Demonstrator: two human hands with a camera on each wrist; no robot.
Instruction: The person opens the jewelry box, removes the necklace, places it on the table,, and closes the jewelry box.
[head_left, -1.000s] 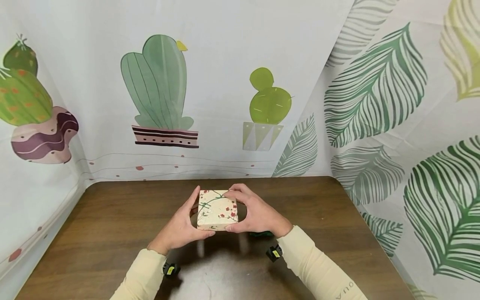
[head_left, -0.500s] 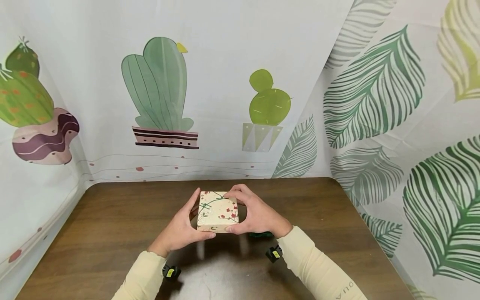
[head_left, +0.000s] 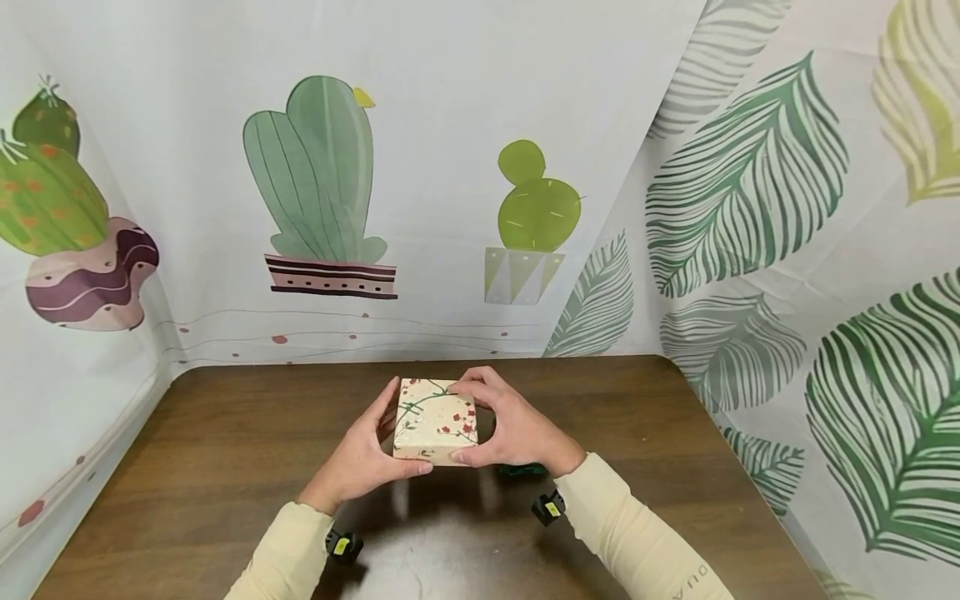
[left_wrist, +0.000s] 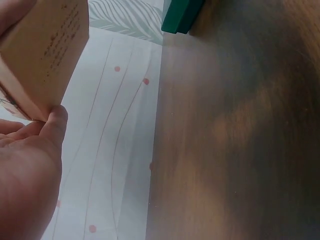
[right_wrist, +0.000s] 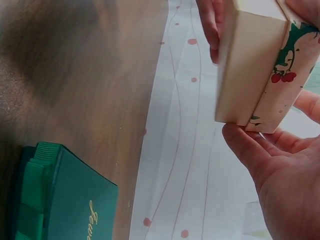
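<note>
Over the last second almost nothing shifts: the fingers of my left hand point(head_left: 358, 457) and right hand point(head_left: 517, 429) grip the floral box point(head_left: 435, 423) from either side, above the worktop point(head_left: 660, 483), lower centre in the head view. I judge this a steady hold.

The box point(head_left: 435, 421) is between left hand point(head_left: 360, 454) and right hand point(head_left: 516, 427), above the table point(head_left: 240, 450).

Table point(head_left: 225, 450) and printed hangings point(head_left: 442, 108) show an indoor corner.
</note>
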